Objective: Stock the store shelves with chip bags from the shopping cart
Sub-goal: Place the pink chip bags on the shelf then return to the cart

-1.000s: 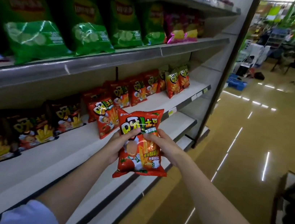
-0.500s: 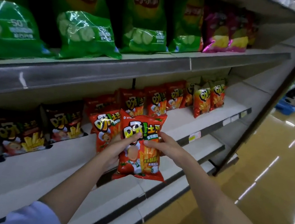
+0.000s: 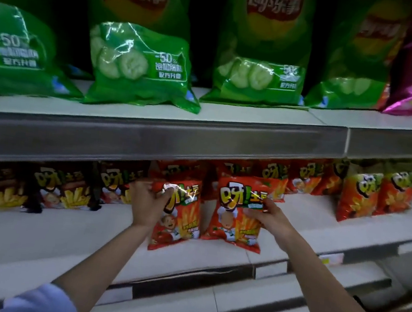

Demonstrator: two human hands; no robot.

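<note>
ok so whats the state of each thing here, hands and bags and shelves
left hand: grips the top of the left red bag
right hand: holds the right red bag by its upper right part
left red bag: upright on the middle shelf
right red bag: upright on the shelf, tilted slightly
middle shelf: partly stocked
green bags: standing on the upper shelf

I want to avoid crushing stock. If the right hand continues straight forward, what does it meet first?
Probably the red bags standing behind the bag that the right hand holds; depth is unclear.
</note>
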